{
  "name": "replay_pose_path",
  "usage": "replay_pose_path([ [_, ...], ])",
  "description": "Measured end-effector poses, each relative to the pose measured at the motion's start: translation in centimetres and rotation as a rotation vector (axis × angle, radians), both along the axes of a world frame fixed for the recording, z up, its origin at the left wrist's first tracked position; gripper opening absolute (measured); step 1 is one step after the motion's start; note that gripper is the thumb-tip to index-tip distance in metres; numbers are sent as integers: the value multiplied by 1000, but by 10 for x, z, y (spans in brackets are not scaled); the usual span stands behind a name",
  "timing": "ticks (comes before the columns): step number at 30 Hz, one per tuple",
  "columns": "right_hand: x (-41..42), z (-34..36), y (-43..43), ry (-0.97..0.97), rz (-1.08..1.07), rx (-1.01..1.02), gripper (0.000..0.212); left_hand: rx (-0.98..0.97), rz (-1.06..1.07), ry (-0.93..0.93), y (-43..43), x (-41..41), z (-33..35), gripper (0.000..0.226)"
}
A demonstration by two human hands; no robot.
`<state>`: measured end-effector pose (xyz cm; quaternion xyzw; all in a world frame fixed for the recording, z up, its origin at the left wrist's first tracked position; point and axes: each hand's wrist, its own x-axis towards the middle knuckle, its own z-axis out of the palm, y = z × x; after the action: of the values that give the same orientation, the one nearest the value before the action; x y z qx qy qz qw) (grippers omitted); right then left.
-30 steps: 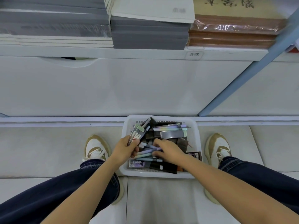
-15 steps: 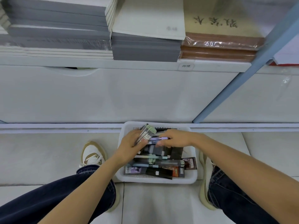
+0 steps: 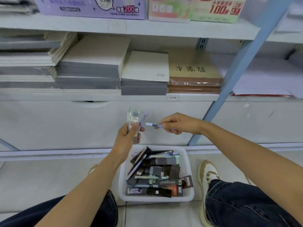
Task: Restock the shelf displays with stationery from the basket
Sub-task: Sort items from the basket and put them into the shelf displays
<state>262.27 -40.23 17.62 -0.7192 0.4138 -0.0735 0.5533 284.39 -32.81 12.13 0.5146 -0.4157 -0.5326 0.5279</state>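
A white plastic basket (image 3: 190, 196) stands on the floor between my feet, filled with several pens and dark stationery packets (image 3: 155, 171). My left hand (image 3: 129, 136) is raised above it, shut on a bundle of clear pencil-lead cases (image 3: 133, 119) and a purple pen (image 3: 144, 117), held upright. My right hand (image 3: 177, 123) is level with it, a little to the right, pinching a purple and blue pen (image 3: 153, 125) whose tip points left toward the bundle. Both hands hang in front of the white cabinet front below the shelf.
The shelf (image 3: 114, 97) above holds stacks of grey and white notebooks (image 3: 91, 76) and brown wrapped pads (image 3: 195, 82). Higher up stand purple (image 3: 91, 7) and green lead boxes (image 3: 213, 9). A blue upright post (image 3: 236, 71) slants at the right. My shoes (image 3: 208, 174) flank the basket.
Both hands have lifted out of the basket to the cabinet front, the left with the lead cases, the right with a pen. The view has tilted up, showing more shelves.
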Motion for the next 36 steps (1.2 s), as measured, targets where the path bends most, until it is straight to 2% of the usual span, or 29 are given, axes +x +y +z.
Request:
replay_pose_path([
  [4, 3, 41, 14, -130, -54, -91, 23, -103, 3, 88, 5, -13, 39, 16],
  [12, 23, 128, 26, -605, -264, -188, 7, -224, 65, 97, 18, -29, 127, 15],
  [21, 31, 214, 43, -693, -265, -395, 6, -309, 4, 92, 35, -28, 221, 10],
  [22, 31, 222, 46, -712, -278, -425, 11, -325, 15, 77, 35, -28, 230, 10],
  [24, 33, 239, 48, -769, -332, -495, 17, -379, 31, 29, 35, -28, 248, 10],
  [29, 29, 278, 39, -855, -455, -617, 8, -466, 27, -60, 30, -32, 285, 10],
  [32, 20, 302, 25, -910, -503, -664, 16, -503, 12, -57, 19, -29, 306, 9],
  [36, 6, 335, 1, -932, -593, -780, 15, -536, 116, -34, -4, -13, 323, 6],
])
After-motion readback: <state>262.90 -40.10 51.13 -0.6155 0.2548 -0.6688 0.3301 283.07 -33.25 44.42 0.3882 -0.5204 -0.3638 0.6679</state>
